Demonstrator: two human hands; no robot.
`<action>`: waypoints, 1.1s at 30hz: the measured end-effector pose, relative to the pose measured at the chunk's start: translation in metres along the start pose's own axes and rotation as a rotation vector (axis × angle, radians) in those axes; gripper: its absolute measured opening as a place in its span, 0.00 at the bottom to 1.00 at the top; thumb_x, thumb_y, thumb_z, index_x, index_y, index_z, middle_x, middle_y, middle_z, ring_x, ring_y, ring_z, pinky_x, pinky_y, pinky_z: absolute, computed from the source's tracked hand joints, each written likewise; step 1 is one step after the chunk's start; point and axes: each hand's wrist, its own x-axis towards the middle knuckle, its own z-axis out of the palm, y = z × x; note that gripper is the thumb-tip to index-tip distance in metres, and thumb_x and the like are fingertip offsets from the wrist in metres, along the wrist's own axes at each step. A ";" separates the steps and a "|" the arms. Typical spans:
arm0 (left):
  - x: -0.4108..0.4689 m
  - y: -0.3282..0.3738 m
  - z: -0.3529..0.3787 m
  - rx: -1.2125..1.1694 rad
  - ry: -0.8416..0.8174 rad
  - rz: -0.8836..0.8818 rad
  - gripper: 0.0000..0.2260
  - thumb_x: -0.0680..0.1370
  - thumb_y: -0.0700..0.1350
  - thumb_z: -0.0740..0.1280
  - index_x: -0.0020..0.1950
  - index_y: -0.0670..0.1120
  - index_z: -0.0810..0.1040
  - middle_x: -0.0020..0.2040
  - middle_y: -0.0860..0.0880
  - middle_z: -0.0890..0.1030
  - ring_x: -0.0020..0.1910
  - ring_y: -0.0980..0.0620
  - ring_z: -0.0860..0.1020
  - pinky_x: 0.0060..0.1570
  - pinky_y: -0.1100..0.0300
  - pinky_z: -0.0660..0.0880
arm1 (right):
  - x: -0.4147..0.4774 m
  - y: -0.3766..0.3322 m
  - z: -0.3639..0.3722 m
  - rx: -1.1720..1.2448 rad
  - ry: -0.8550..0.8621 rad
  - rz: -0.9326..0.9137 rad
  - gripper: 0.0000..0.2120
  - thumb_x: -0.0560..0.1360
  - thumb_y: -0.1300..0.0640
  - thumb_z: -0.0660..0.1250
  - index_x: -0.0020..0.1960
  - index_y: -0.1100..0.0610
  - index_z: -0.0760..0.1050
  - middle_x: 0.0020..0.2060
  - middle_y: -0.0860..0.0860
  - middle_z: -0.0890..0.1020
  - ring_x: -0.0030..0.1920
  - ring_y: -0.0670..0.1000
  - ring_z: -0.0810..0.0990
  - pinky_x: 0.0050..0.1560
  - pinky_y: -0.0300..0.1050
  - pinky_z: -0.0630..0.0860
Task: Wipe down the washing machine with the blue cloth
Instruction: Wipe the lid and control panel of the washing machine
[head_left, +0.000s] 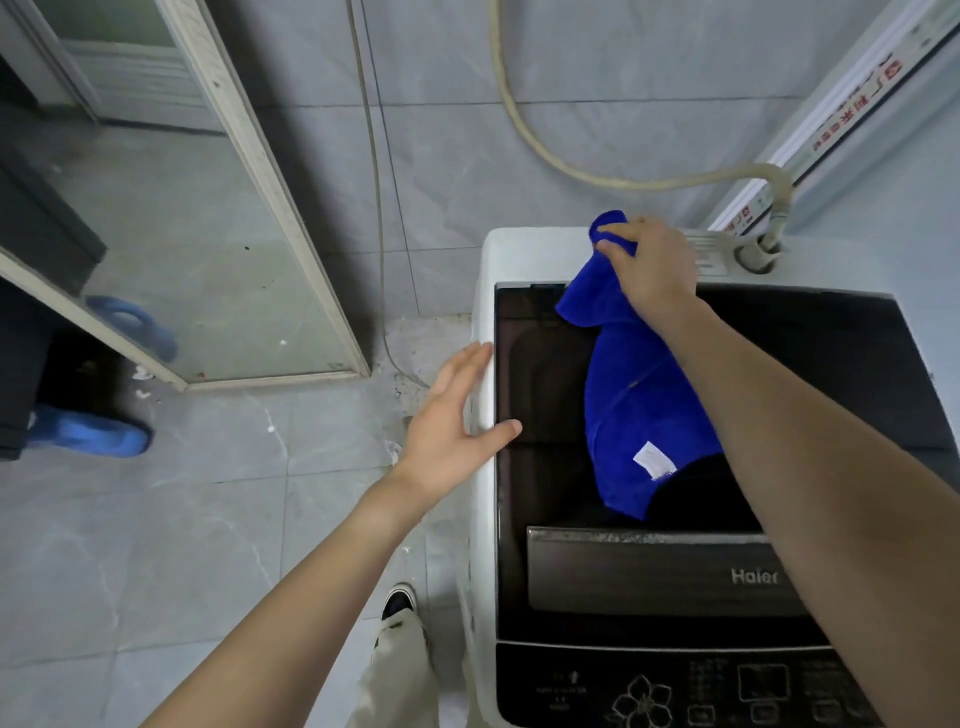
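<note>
A white top-loading washing machine (524, 254) with a dark glass lid and a control panel at the front fills the right side. My right hand (652, 265) grips the top of a blue cloth (636, 405) near the machine's back edge. The cloth hangs down over the dark lid, a white label near its lower end. My left hand (449, 421) is open, fingers spread, with the fingertips and thumb at the machine's left rim.
A beige hose (545, 150) runs along the tiled wall to a fitting at the machine's back right. A thin cable hangs left of the machine. A door frame (270, 187) and blue slippers (93, 431) lie to the left. My shoe (399, 603) stands beside the machine.
</note>
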 end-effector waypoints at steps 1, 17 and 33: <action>0.004 0.004 0.001 0.037 0.027 0.020 0.36 0.75 0.49 0.74 0.79 0.56 0.61 0.78 0.60 0.60 0.75 0.62 0.59 0.74 0.55 0.63 | -0.001 0.009 -0.004 -0.008 0.013 0.018 0.15 0.81 0.49 0.62 0.65 0.51 0.78 0.59 0.53 0.79 0.58 0.55 0.77 0.58 0.50 0.72; 0.031 0.036 0.057 0.475 0.223 0.124 0.28 0.78 0.55 0.60 0.77 0.47 0.66 0.79 0.49 0.63 0.80 0.48 0.53 0.78 0.50 0.50 | -0.033 0.099 -0.048 0.014 0.088 0.086 0.15 0.81 0.52 0.63 0.65 0.52 0.78 0.59 0.51 0.78 0.59 0.52 0.76 0.55 0.43 0.69; 0.039 0.045 0.071 0.700 0.262 0.108 0.28 0.80 0.55 0.54 0.78 0.43 0.64 0.79 0.45 0.63 0.79 0.43 0.55 0.78 0.46 0.52 | -0.045 0.238 -0.104 -0.044 0.181 0.258 0.15 0.80 0.50 0.62 0.64 0.51 0.79 0.61 0.56 0.77 0.61 0.59 0.75 0.60 0.50 0.70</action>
